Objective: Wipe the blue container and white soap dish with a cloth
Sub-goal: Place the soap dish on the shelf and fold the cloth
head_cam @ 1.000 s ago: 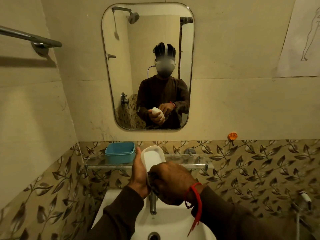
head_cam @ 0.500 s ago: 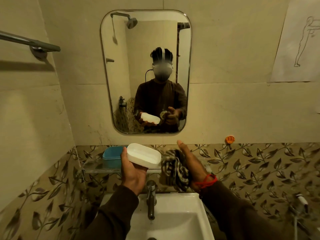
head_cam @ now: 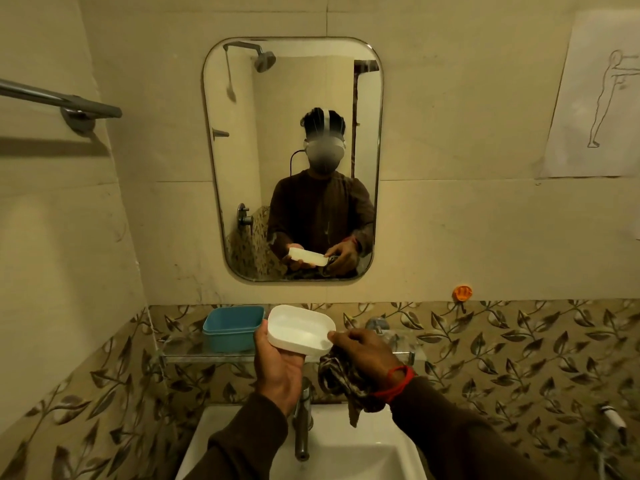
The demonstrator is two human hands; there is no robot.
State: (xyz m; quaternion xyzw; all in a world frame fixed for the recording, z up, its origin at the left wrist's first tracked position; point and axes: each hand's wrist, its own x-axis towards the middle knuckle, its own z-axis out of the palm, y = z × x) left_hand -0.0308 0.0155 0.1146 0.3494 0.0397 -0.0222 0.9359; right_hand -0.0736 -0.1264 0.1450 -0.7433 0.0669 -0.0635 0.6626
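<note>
Above the white sink (head_cam: 346,459), the left hand (head_cam: 280,362) holds the white soap dish (head_cam: 299,330) from below, fingers wrapped around its near-left edge, hollow side facing up and tipped a little toward the camera. The right hand (head_cam: 360,351) is closed on a bunched, striped cloth (head_cam: 341,379) that hangs under the palm, and its thumb tip touches the dish's right rim. The blue container (head_cam: 232,328) stands on the glass shelf (head_cam: 194,351) just left of the dish, touched by neither hand.

Judging from this, the step in hand is the soap dish: it is lifted and presented, but the cloth sits below and beside it rather than on its surface. The next move seems to call for bringing the cloth up into the hollow and rubbing it round, while the left hand keeps the dish steady. Whether the container has had its wipe cannot be told from here.
</note>
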